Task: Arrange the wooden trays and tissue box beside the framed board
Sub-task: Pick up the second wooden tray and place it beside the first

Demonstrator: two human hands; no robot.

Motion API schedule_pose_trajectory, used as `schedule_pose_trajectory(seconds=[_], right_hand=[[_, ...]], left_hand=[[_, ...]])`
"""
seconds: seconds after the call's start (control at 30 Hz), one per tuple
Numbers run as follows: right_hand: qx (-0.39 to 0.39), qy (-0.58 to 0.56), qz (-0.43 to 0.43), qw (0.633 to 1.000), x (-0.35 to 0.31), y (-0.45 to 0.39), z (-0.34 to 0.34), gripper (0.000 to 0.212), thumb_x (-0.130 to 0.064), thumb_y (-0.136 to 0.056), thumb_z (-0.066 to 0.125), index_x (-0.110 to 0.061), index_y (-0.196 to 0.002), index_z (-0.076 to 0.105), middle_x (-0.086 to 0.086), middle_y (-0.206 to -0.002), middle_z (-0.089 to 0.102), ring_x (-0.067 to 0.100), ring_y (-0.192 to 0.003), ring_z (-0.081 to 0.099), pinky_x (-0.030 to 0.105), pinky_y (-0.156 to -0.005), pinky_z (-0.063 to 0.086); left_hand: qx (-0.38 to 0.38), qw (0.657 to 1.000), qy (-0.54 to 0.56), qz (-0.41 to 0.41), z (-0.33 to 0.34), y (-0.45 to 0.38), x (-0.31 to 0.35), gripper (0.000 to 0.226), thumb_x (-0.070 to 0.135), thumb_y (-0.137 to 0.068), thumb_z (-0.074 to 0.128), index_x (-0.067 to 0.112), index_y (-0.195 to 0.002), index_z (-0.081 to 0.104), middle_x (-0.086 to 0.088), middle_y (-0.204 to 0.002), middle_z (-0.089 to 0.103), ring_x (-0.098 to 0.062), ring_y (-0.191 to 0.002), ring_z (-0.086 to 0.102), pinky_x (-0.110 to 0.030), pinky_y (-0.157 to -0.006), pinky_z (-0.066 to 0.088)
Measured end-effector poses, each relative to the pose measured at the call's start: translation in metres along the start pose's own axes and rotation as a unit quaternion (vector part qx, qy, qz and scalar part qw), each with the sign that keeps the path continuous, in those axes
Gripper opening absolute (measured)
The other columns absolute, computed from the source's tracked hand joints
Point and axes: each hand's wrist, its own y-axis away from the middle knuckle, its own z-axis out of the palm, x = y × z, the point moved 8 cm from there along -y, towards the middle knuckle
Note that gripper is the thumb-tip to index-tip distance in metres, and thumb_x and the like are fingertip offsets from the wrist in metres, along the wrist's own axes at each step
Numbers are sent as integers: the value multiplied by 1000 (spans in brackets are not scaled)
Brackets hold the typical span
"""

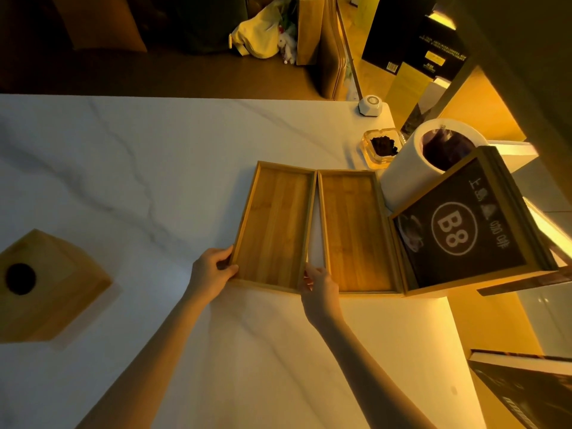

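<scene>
**Second tray being squared up beside the first**

Head view: two shallow wooden trays lie side by side on the marble tabletop (pixel 154 168). The right tray (pixel 356 230) sits against the framed board (pixel 458 230), a dark panel marked "B8" that leans tilted at the table's right edge. The left tray (pixel 275 224) lies just beside it, touching or nearly so at the far end and gaping slightly at the near end. The left hand (pixel 210 267) grips the left tray's near left corner, thumb on the rim. The right hand (pixel 318 283) pinches its near right corner, fingers at the gap between the trays. The tissue box (pixel 46 286), wooden with a round hole on top, stands well apart at the far left, untouched.

To finish this step well, I would swing the near end rightward until the long edges run parallel and meet, sliding flat rather than lifting, and take the right fingers out of the gap first. The tissue box looks the likely next thing to bring over.
</scene>
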Motion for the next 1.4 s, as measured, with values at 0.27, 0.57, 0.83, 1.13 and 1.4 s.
schedule_pose_trajectory(seconds=[0.27, 0.57, 0.83, 1.13, 1.4], right_hand=[[13, 63, -30, 998, 3, 1, 5, 32, -11, -94, 44, -11, -125, 49, 11, -122, 53, 23, -105, 54, 26, -83, 48], [52, 319, -162, 932, -4, 47, 21, 49, -38, -83, 56, -15, -127, 51, 5, -130, 59, 24, -126, 48, 42, -113, 29], [-7, 354, -100, 930, 19, 47, 27, 63, -49, -90, 11, -16, -129, 48, 4, -137, 52, 21, -130, 38, 40, -108, -1], [12, 365, -112, 924, 23, 48, 20, 67, -47, -91, 4, -15, -128, 50, 5, -136, 53, 22, -130, 38, 42, -109, 0], [19, 386, -114, 915, 32, 48, 12, 62, -49, -85, 20, -15, -128, 50, 5, -136, 53, 21, -130, 36, 43, -110, 0]], left_hand=[[10, 998, -55, 43, 6, 4, 4, 47, 7, -82, 59, 3, -127, 45, -24, -115, 55, -33, -102, 56, -24, -85, 38], [28, 946, -277, 168, 30, 45, 5, 60, 47, -90, 17, 11, -137, 28, -20, -144, 35, -34, -131, 34, -40, -100, 34], [-15, 959, -258, 113, 55, 50, -14, 85, 66, -79, -2, 9, -140, 15, -17, -152, 14, -33, -138, 21, -41, -107, 21], [-11, 965, -216, 147, 59, 53, -12, 91, 71, -73, -7, 12, -141, 6, -6, -151, -2, -15, -134, -1, -34, -108, 13], [-3, 965, -210, 159, 68, 61, -9, 85, 69, -77, -3, 13, -140, 10, 0, -146, -5, -16, -133, 2, -34, -106, 17]])
